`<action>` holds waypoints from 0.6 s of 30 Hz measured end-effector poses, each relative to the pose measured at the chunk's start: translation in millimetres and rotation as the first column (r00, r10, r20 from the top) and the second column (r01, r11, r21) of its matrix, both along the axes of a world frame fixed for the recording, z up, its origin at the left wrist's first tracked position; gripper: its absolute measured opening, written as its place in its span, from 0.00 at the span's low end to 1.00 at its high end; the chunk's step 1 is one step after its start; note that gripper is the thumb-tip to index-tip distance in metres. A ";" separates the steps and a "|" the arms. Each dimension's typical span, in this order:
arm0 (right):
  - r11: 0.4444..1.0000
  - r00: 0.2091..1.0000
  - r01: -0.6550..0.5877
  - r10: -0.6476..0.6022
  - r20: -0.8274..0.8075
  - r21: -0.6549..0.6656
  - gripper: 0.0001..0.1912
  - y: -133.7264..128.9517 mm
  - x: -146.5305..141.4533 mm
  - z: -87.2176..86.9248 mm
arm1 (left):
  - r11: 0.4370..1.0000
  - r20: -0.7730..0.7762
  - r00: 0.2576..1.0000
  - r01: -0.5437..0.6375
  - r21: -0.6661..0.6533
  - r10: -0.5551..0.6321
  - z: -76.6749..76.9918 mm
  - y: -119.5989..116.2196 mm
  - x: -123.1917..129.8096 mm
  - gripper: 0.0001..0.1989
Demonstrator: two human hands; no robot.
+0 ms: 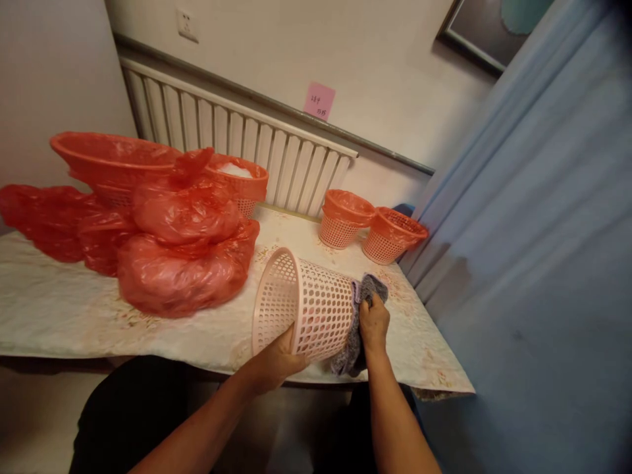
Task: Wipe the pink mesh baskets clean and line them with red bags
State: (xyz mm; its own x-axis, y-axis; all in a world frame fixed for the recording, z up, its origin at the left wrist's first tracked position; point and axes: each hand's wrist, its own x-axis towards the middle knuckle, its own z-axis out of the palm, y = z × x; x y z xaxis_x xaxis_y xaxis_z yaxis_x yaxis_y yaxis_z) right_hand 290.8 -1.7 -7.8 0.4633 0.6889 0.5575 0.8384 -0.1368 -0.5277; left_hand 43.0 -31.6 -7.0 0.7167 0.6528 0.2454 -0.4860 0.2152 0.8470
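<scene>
A pale pink perforated wastebasket lies tilted on its side above the table's front edge, its wide mouth facing left. My left hand grips the lower rim, thumb outside and the other fingers partly hidden inside the mouth. At the basket's base, on the right, my right hand is closed on a grey cloth with a purple edge. The cloth presses against the bottom of the basket and hangs down below it.
Several red plastic bags are heaped on the left of the cloth-covered table. Behind them stand a large red-lined basket and a smaller lined one. Two lined baskets stand at the back right. A blue curtain borders the right side.
</scene>
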 end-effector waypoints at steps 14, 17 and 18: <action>0.819 0.812 -0.557 0.504 0.295 0.134 0.38 -48.6 -131.2 14.4 | 0.978 -0.300 0.951 -0.007 0.207 0.070 -5.0 14.2 -13.3 0.32; 0.813 0.799 -0.576 0.540 0.263 0.080 0.35 -24.8 -128.9 43.1 | 0.973 -0.331 0.943 0.052 0.224 0.026 -10.1 16.0 -15.3 0.25; 0.824 0.813 -0.561 0.533 0.237 0.072 0.33 -17.5 -127.3 48.6 | 0.974 -0.337 0.941 0.072 0.216 0.005 -13.4 16.2 -15.9 0.24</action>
